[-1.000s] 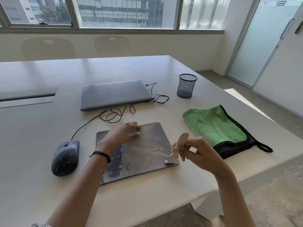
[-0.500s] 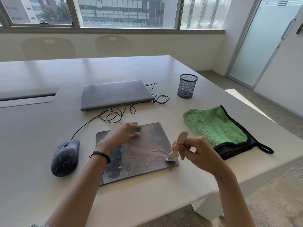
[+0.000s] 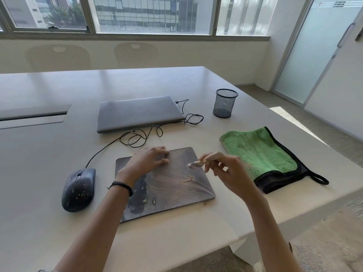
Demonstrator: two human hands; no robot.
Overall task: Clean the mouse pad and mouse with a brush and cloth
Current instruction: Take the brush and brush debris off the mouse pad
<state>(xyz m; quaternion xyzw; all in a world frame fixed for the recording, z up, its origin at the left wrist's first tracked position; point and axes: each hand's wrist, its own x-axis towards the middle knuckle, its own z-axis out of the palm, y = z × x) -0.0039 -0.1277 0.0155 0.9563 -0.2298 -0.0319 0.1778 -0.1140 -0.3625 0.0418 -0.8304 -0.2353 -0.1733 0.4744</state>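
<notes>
The right hand (image 3: 229, 173) pinched the light, stiff brush (image 3: 213, 155) by its handle, bristles just beyond its fingertips over the thin, probably slide-prone mouse pad (image 3: 163, 183), which the left hand (image 3: 147, 161) pinned under flattened fingers.

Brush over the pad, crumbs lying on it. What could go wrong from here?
1. Strokes toward the right could push the crumbs off the mouse pad onto the green cloth close beside it, dirtying it before use.
2. The left hand rests on the pad's far left part, so grit under it may be missed.
3. The right hand holds the brush by its handle end; a hard stroke might flick grit about.
</notes>
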